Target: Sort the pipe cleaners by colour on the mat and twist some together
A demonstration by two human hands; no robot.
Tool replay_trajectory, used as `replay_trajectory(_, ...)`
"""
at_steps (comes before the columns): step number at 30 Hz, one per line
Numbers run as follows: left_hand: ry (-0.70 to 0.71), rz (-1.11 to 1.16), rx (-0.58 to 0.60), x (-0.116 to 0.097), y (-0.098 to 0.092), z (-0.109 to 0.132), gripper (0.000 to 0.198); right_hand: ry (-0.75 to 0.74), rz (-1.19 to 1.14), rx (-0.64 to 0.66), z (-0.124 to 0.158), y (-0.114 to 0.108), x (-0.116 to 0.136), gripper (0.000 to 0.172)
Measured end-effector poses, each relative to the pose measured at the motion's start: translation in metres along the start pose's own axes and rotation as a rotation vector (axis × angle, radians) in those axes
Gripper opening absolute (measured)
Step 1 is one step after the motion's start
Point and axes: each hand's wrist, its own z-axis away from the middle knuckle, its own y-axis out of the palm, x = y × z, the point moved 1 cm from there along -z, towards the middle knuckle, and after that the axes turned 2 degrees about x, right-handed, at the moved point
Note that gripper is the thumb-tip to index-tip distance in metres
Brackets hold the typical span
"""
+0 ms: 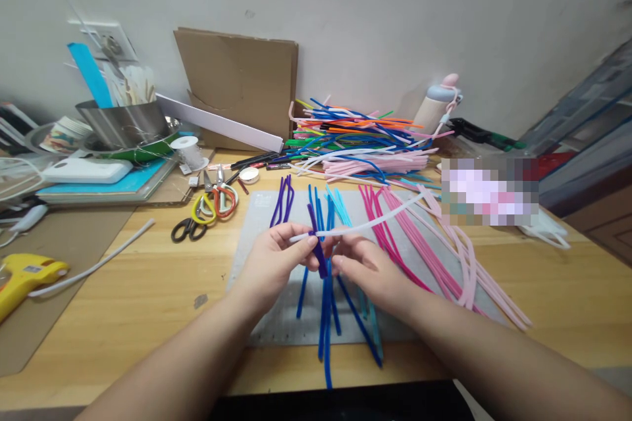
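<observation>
My left hand (281,256) pinches a white pipe cleaner (368,225) and a short dark purple piece (318,253) where the two cross. The white one runs up to the right, its far end over the pink strips. My right hand (368,266) is beside the crossing, fingers curled near the purple piece; whether its fingertips grip anything is hard to make out. Beneath both hands, blue pipe cleaners (326,335) lie on a grey mat (276,325). Purple ones (282,200) lie behind my left hand, and pink ones (427,247) lie to the right.
A large pile of coloured pipe cleaners (360,138) stands at the back beside cardboard (241,79). Scissors (205,208) and a white spool (186,150) are left of the mat. A yellow glue gun (29,273) lies far left, a bottle (434,105) back right.
</observation>
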Motion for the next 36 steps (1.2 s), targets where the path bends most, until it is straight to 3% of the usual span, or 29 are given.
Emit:
replay_trajectory(4, -0.052, -0.01, 0.045, 0.001, 0.006, 0.002, 0.015, -0.026, -0.178, -0.022, 0.0, -0.001, 0.002, 0.029)
replay_trajectory(7, -0.086, -0.04, 0.077, 0.003, 0.011, 0.004, 0.016, -0.005, -0.277, -0.051, 0.0, 0.001, 0.002, 0.024)
replay_trajectory(18, -0.142, -0.016, 0.076, 0.002, 0.013, 0.006, 0.02, 0.028, -0.318, -0.139, -0.002, 0.002, 0.002, 0.022)
replay_trajectory(25, -0.142, -0.033, 0.066, 0.0, 0.014, 0.006, 0.02, 0.055, -0.319, -0.117, -0.002, 0.001, -0.001, 0.021)
replay_trajectory(32, -0.174, 0.03, 0.116, 0.005, 0.012, 0.006, 0.017, -0.064, -0.314, -0.052, -0.003, 0.0, -0.001, 0.003)
replay_trajectory(36, -0.201, 0.076, 0.129, 0.006, 0.012, 0.006, 0.017, -0.079, -0.337, -0.011, -0.005, -0.001, -0.003, 0.003)
